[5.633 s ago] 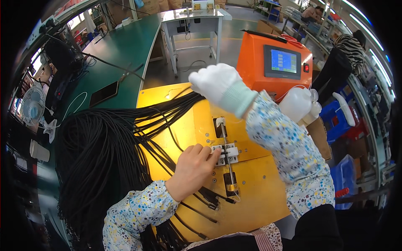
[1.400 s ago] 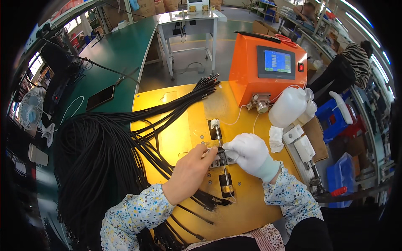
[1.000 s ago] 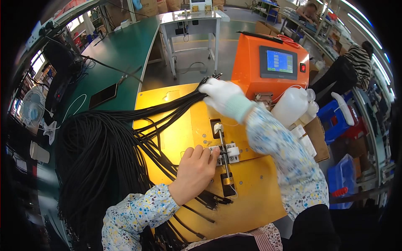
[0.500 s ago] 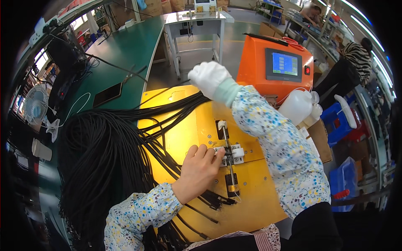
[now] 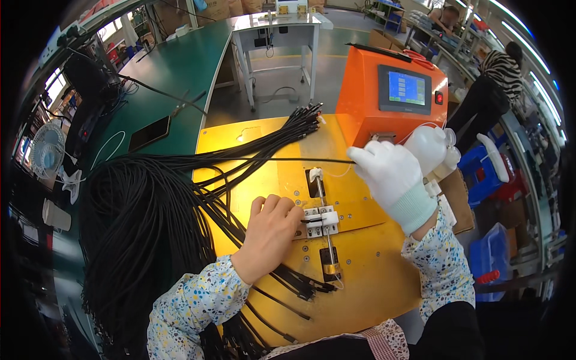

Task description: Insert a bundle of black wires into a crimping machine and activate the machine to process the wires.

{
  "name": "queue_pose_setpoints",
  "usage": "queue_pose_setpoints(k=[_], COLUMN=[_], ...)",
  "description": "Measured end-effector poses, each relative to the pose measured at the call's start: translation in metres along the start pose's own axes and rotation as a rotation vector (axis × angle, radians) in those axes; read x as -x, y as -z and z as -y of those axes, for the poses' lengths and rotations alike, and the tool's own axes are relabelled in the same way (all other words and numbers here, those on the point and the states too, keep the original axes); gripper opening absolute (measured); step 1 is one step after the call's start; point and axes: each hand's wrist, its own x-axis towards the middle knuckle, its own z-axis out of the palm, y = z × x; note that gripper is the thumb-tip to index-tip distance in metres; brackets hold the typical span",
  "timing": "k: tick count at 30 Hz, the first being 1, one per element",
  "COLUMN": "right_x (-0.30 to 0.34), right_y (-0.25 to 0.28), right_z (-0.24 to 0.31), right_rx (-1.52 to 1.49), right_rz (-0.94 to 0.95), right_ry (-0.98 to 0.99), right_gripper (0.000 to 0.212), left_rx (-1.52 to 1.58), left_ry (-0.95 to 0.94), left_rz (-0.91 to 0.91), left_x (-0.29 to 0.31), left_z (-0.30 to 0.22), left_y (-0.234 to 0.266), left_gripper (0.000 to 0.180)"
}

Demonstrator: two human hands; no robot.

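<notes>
My right hand point(image 5: 390, 179), in a white glove, pinches a black cable point(image 5: 312, 159) to the right of the fixture. That cable stretches left, nearly level, toward the large heap of black cables point(image 5: 144, 240). My bare left hand point(image 5: 270, 231) is closed, its fingertips at the left side of a small white-and-metal fixture point(image 5: 327, 219) on the yellow plate point(image 5: 372, 270). A short dark strip shows between these fingertips and the fixture; whatever they grip is mostly hidden. Thin metal rods run from the fixture, away and toward me. A bundle of cable ends point(image 5: 303, 123) lies on the plate's far part.
An orange machine with a screen point(image 5: 405, 89) stands at the far right of the plate, beside a white plastic bottle point(image 5: 425, 147). On the green table point(image 5: 174, 75) lie a phone point(image 5: 150, 133) and a small fan point(image 5: 49, 147). Blue bins point(image 5: 495, 255) stand at right; two people are farther off.
My right hand has come down and right from above the cable bundle, drawing one cable across the plate. My left hand has shifted slightly left, with its fingertips still at the fixture.
</notes>
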Motion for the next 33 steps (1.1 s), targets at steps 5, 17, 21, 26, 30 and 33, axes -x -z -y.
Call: queue_pose_setpoints(k=[5, 17, 21, 26, 30, 33], right_x=[0.02, 0.045, 0.048, 0.048, 0.045, 0.045], right_y=[-0.008, 0.002, -0.003, -0.006, -0.006, -0.014], right_z=[0.004, 0.048, 0.051, 0.054, 0.05, 0.041], right_rx=[-0.1, -0.928, -1.02, -1.026, -1.093, -1.032], right_rz=[0.112, 0.219, 0.254, 0.315, 0.26, 0.277], right_ry=[-0.216, -0.133, -0.215, -0.114, -0.192, -0.269], right_gripper=[0.014, 0.017, 0.016, 0.017, 0.017, 0.015], left_rx=[0.044, 0.703, 0.675, 0.706, 0.683, 0.579], left_ry=[-0.005, 0.144, 0.128, 0.056, 0.123, 0.104], left_rz=[0.078, 0.187, 0.103, 0.068, 0.024, -0.023], left_x=[0.001, 0.001, 0.004, 0.005, 0.001, 0.002], left_z=[0.0, -0.021, -0.022, -0.026, -0.021, -0.017], left_y=[0.011, 0.031, 0.027, 0.024, 0.023, 0.016], left_gripper=[0.017, 0.009, 0.009, 0.009, 0.009, 0.017])
